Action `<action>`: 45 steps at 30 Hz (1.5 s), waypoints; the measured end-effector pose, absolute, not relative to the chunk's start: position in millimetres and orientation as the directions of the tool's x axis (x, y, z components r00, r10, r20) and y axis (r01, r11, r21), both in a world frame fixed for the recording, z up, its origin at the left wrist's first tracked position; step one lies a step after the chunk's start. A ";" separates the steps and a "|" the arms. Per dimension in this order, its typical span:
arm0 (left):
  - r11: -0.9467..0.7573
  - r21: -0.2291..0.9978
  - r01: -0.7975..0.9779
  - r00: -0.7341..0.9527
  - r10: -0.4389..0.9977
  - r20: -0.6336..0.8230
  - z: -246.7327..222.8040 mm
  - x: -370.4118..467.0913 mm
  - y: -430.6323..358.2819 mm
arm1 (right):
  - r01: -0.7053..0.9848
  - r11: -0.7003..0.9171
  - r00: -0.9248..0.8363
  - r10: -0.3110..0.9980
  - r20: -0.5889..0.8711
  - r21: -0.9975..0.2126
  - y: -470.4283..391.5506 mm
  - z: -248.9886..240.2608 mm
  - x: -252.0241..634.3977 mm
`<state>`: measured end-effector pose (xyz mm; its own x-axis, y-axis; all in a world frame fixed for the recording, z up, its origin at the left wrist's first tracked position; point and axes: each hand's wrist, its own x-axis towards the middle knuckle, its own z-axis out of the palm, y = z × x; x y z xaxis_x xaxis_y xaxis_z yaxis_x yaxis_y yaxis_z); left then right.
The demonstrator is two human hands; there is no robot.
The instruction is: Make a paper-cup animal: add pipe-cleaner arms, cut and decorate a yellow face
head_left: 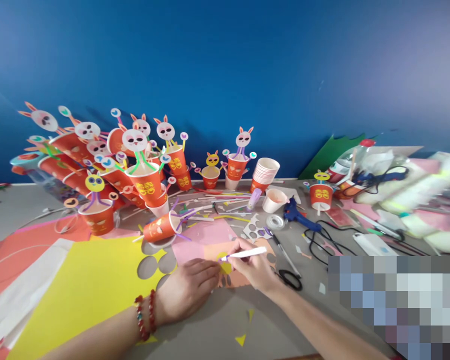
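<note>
My right hand (253,267) is closed round a white marker (249,252), its purple tip pointing left onto a small yellow paper piece (225,266). My left hand (189,290) lies palm down, its fingers stretched out to the edge of that piece. Beneath it is an orange sheet with cut-out holes (240,283). To the left a yellow sheet (86,280) with round holes reaches my left hand. Just behind, a red cup (157,229) lies on its side with purple pipe cleaners coming out.
Red cups with paper rabbit faces (135,140) crowd the back left. Stacked cups (264,172), a tape roll (275,222), a blue glue gun (300,216) with a black cord and scissors (292,280) are to the right. White rolls (416,185) lie at the far right.
</note>
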<state>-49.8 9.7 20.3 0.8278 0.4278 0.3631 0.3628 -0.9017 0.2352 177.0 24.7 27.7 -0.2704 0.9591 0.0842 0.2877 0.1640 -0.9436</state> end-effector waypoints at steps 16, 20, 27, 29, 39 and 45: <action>-0.863 0.320 0.390 0.831 0.480 0.282 16.5 -51.7 13.9 | 0.390 0.238 -0.275 0.952 0.134 -0.890 23.0 8.7 175.9; -0.861 0.327 0.389 0.827 0.483 0.287 18.3 -51.9 14.2 | 0.416 0.262 -0.303 0.943 0.138 -0.871 24.0 9.0 176.2; -0.857 0.340 0.388 0.833 0.484 0.268 16.7 -52.8 14.3 | 0.441 0.276 -0.316 0.938 0.140 -0.854 24.0 7.0 176.5; -0.852 0.348 0.390 0.830 0.490 0.269 16.2 -52.9 14.1 | 0.447 0.279 -0.319 0.937 0.140 -0.850 23.6 7.6 176.5; -0.854 0.344 0.390 0.833 0.486 0.264 14.4 -53.3 14.4 | 0.449 0.273 -0.312 0.940 0.137 -0.851 24.0 9.2 174.7; -0.848 0.353 0.395 0.825 0.497 0.271 12.7 -53.3 13.8 | 0.456 0.266 -0.320 0.939 0.123 -0.849 24.1 8.5 175.2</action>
<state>-53.3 13.8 12.7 0.8245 0.4968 0.2708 0.3952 -0.8481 0.3529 175.2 24.1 8.5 -0.3199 0.9395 0.1229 0.4559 0.2663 -0.8493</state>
